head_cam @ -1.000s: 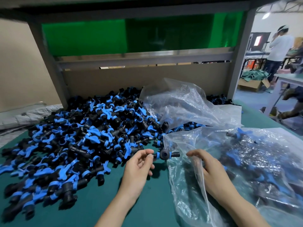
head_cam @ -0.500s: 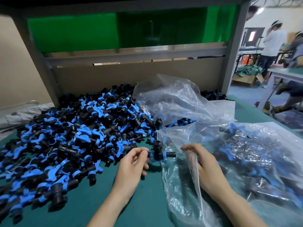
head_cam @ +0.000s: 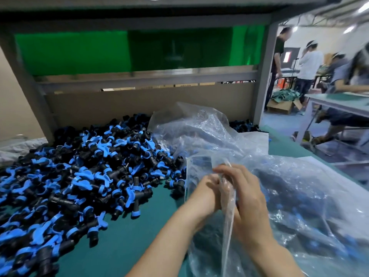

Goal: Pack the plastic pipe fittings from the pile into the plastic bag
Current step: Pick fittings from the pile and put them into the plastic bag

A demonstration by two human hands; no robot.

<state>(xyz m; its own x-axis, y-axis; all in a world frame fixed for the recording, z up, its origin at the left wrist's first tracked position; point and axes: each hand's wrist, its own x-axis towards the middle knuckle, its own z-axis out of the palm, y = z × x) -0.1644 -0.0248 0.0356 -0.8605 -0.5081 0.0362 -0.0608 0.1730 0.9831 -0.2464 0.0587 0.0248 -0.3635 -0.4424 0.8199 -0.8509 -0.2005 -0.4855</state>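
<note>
Half a second ago my left hand was out on the green mat between the pile and the bag, with a black-and-blue tee fitting at its fingertips. Now it has crossed to the right and sits at the mouth of the plastic bag, pressed up against my right hand. I can no longer see that tee fitting. My right hand has stayed at the bag's near edge.

The plastic bag is clear, wrinkled film sprawled across the right half of the mat, already holding a good load: blue and black shapes show dimly through it. Behind it lies a second, crumpled clear bag. The pile of pipe fittings covers the left half of the mat, a deep heap of small black tees with bright blue collars and blue winged handles, lying at every angle.

The bag's mouth faces the pile, and both my hands are right at that opening, with the pile's nearest fittings just to their left. My right hand's fingers curl over the bag's rim and pinch a bunched fold of film, holding the edge up. My left hand's fingers are hidden behind that film and my right hand, and the hand is blurred, so I cannot tell whether they are closed round anything or spread.
</note>
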